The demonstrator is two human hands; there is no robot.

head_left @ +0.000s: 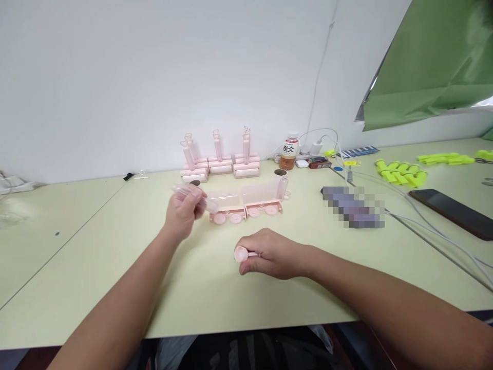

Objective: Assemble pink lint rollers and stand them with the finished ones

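arms: bare, no sleeves | left hand (184,208): ungloved | right hand (269,253): ungloved, no rings

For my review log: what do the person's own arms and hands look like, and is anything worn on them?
Both forearms are bare, with no sleeves in view. The left hand and right hand have no gloves, and no rings, watch or wristbands show. No markings are visible.
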